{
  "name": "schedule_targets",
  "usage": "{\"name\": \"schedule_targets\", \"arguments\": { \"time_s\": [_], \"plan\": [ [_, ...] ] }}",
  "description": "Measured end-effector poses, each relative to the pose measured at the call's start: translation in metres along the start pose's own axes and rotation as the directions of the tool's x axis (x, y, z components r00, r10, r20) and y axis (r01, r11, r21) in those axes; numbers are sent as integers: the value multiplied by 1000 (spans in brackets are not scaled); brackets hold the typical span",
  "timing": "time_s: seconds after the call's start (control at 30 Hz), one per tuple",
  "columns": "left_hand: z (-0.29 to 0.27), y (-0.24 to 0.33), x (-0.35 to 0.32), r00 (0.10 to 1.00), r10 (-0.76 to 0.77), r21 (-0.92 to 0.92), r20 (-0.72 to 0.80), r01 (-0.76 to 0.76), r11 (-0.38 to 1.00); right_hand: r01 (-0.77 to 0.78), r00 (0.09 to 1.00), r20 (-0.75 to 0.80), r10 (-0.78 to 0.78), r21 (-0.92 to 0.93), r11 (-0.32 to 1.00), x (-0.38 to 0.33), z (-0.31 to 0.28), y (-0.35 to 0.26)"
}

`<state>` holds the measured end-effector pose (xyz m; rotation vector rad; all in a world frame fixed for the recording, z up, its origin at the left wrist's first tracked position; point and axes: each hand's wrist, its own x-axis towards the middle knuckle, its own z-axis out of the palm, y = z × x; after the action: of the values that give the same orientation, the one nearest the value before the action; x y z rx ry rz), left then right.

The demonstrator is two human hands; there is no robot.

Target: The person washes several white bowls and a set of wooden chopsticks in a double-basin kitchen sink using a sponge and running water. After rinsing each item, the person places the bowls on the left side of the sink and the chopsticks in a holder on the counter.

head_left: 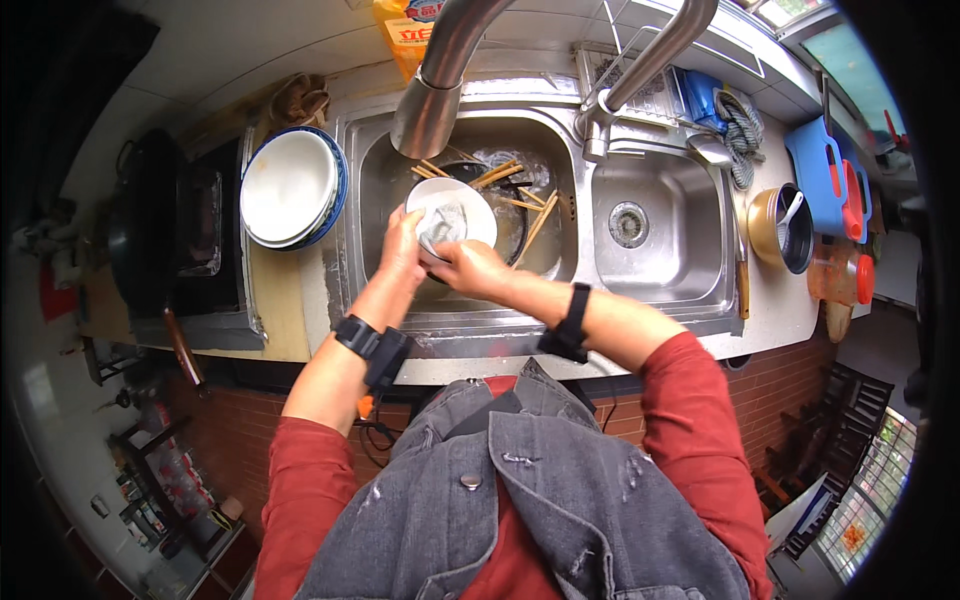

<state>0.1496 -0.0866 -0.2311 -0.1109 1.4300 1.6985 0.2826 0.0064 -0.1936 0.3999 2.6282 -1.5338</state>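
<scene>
A white bowl (478, 212) is tilted over the left sink basin, with something pale and wet-looking inside that I cannot make out. My left hand (403, 246) grips its left side. At the near rim, my right hand (472, 268) has its fingers curled round the edge; its fingertips are partly hidden. Under the bowl lies a dark round pan (515, 190) in soapy water. Several wooden chopsticks (540, 228) lean across the pan and into the basin.
A steel faucet (428, 115) hangs over the left basin's far side. Stacked white bowls (288, 190) stand on the left counter, beside a wok (150, 230). Right of the second basin (665, 240) are a metal spoon (709, 150), a wooden-handled knife (743, 288) and a gold pot (765, 230).
</scene>
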Motion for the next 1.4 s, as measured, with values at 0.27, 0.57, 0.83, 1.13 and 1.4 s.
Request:
{"name": "schedule_targets", "arguments": {
  "time_s": [0.27,0.57,0.83,1.13,1.4],
  "plan": [
    [11,23,-15,942,-329,225,-61,334,915,385,922,183,-341,-332,861,-2,-9,33],
    [12,26,-8,920,-391,351,-10,370,860,582,808,151,-569,-355,732,3,-12,30],
    [15,31,-6,995,-80,167,-66,90,982,368,925,49,-377,131,921,14,-2,27],
    [9,19,1,993,45,201,-108,-23,979,64,995,54,-81,265,962,16,-4,26],
    [6,18,2,979,106,265,-173,-57,963,91,994,-81,-67,343,935,25,3,29]
  ]
}}
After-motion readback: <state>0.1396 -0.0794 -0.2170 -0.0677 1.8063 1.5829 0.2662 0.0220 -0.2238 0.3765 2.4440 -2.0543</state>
